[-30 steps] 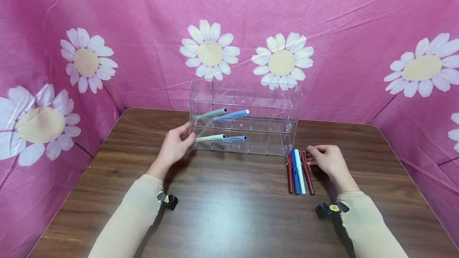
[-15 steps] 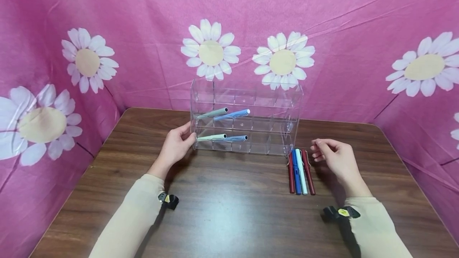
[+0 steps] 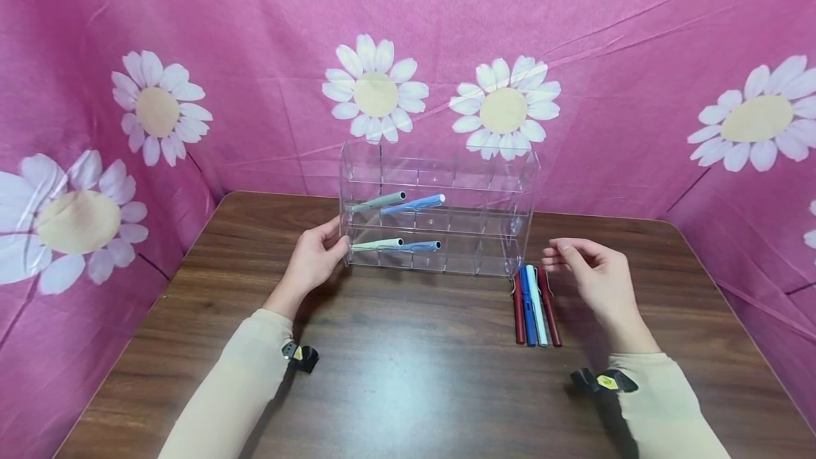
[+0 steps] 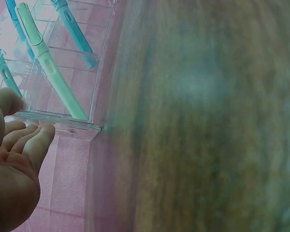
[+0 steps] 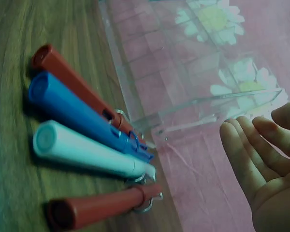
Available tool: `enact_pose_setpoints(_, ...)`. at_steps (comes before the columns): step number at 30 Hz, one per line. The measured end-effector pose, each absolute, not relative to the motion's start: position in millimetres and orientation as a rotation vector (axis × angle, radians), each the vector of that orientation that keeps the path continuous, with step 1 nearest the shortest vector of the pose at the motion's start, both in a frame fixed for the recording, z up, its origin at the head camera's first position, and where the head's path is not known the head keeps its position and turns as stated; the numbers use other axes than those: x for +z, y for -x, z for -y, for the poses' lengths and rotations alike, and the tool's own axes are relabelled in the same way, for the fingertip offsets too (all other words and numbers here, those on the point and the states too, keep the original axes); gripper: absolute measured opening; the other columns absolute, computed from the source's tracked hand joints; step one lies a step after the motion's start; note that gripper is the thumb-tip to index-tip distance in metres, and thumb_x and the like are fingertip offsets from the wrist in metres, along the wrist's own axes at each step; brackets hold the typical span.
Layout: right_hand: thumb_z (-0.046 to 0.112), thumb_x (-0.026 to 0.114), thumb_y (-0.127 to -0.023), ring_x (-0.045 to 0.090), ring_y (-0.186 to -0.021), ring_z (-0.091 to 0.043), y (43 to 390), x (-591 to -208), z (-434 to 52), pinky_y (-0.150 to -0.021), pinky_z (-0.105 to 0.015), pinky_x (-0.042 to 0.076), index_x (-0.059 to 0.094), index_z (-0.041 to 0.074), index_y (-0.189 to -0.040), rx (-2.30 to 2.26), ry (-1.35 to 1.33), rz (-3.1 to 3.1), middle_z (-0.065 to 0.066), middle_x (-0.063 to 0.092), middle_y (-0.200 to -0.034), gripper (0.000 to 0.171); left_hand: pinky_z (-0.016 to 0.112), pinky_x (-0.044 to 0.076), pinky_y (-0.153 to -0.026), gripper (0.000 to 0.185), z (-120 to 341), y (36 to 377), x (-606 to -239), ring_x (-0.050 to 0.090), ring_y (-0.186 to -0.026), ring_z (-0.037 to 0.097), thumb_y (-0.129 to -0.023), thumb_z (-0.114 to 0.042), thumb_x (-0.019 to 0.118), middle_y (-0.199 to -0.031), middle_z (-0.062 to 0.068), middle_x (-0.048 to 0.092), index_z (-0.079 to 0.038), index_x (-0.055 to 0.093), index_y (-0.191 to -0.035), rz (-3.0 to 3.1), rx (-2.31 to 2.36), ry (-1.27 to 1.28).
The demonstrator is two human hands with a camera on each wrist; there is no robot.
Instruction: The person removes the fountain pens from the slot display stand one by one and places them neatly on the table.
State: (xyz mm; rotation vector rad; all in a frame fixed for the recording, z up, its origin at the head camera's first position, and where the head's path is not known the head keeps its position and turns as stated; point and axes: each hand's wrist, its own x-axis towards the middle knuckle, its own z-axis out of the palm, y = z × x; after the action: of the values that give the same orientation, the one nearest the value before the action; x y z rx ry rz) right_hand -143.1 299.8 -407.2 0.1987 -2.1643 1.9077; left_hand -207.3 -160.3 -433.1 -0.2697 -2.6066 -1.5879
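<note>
A clear plastic pen rack (image 3: 462, 250) with tiered compartments stands at the back of the table. My left hand (image 3: 306, 264) grips its left end, thumb and fingers on either side of the clear wall in the left wrist view. Toward that end lie a grey-green pen (image 3: 379, 202) and a blue pen (image 3: 414, 205), with a pale green pen (image 3: 376, 245) and another blue pen (image 3: 421, 246) below. My right hand (image 3: 602, 278), holding nothing, hovers with loosely bent fingers beside a row of pens: dark red (image 3: 518, 314), blue (image 3: 528, 310), pale mint (image 5: 82, 150) and dark red (image 5: 101, 205).
The row of pens lies on the brown wooden table (image 3: 395, 374), caps toward the rack's right front corner. Pink cloth (image 3: 268, 91) with large white daisies hangs behind and at both sides. Each wrist carries a black strap mount (image 3: 299, 358).
My right hand has come away from the right-hand dark red pen, first rightward and back, then slightly left again. My left hand keeps its grip on the rack.
</note>
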Motion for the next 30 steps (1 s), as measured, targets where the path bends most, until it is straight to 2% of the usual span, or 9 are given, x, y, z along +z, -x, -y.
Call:
enact_pose_setpoints(5, 0.008, 0.062, -0.109, 0.081, -0.077, -0.011, 141, -402, -290, -0.076, -0.023, 0.066, 0.078, -0.002, -0.112, 1.881, -0.221, 2.154, 0.003, 0.085, -0.093, 0.019, 0.036, 0.058, -0.105, 0.051, 161, 207, -432, 0.069, -0.129, 0.038, -0.103, -0.004, 0.061, -0.139, 0.026, 0.068, 0.003, 0.056, -0.153, 2.600, -1.590, 0.270)
enact_pose_setpoints(12, 0.006, 0.063, -0.108, 0.082, -0.082, -0.011, 140, -396, -276, -0.079, -0.025, 0.066, 0.072, -0.015, -0.117, 1.907, -0.249, 2.139, 0.003, 0.085, -0.096, 0.025, 0.029, 0.058, -0.102, 0.051, 159, 206, -431, 0.070, -0.126, 0.036, -0.102, -0.003, 0.061, -0.137, 0.026, 0.069, 0.003, 0.056, -0.153, 2.589, -1.606, 0.278)
enact_pose_setpoints(17, 0.006, 0.064, -0.107, 0.082, -0.083, -0.011, 140, -391, -264, -0.079, -0.022, 0.065, 0.067, -0.021, -0.122, 1.877, -0.266, 2.181, 0.006, 0.085, -0.098, 0.031, 0.031, 0.059, -0.102, 0.051, 159, 206, -432, 0.070, -0.125, 0.035, -0.102, -0.003, 0.061, -0.137, 0.026, 0.069, 0.003, 0.056, -0.153, 2.586, -1.611, 0.271)
enact_pose_setpoints(25, 0.001, 0.065, -0.105, 0.082, -0.087, -0.012, 146, -393, -248, -0.083, -0.026, 0.066, 0.066, -0.023, -0.123, 1.879, -0.320, 2.171, 0.006, 0.084, -0.101, 0.029, 0.040, 0.057, -0.107, 0.051, 160, 206, -432, 0.069, -0.127, 0.035, -0.102, -0.003, 0.060, -0.137, 0.026, 0.069, 0.004, 0.056, -0.153, 2.600, -1.588, 0.273)
enact_pose_setpoints(30, 0.001, 0.067, -0.104, 0.081, -0.090, -0.006, 149, -394, -238, -0.086, -0.022, 0.065, 0.067, -0.020, -0.124, 1.809, -0.342, 2.225, 0.011, 0.084, -0.103, 0.029, 0.036, 0.057, -0.106, 0.052, 160, 206, -431, 0.069, -0.127, 0.035, -0.102, -0.003, 0.061, -0.137, 0.025, 0.070, 0.003, 0.056, -0.153, 2.597, -1.591, 0.278)
